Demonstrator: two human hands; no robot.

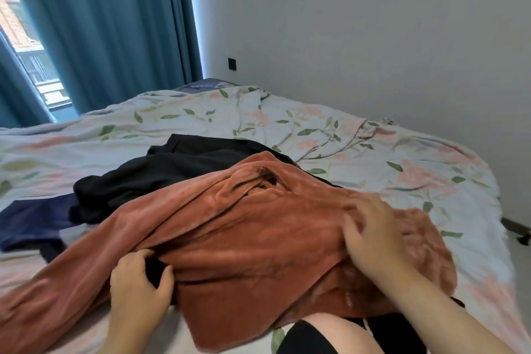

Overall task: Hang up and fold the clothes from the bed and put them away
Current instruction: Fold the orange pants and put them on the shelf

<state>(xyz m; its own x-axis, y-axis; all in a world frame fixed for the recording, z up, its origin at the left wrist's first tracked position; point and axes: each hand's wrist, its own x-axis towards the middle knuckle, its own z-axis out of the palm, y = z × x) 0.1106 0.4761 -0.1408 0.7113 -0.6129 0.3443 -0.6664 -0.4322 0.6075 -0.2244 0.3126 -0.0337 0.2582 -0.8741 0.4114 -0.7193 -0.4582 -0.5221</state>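
The rust fleece garment (244,224) is laid across the near side of the bed (373,152), long axis left to right, a fold at its left being gripped by the curled left hand (140,276) while its right part is pressed flat by the spread-fingered right hand (373,236).

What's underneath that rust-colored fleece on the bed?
A black garment sticks out from under the fleece at its far edge, overlapping a navy piece at the left. More black fabric shows by the left hand. How far any of it runs underneath is covered.
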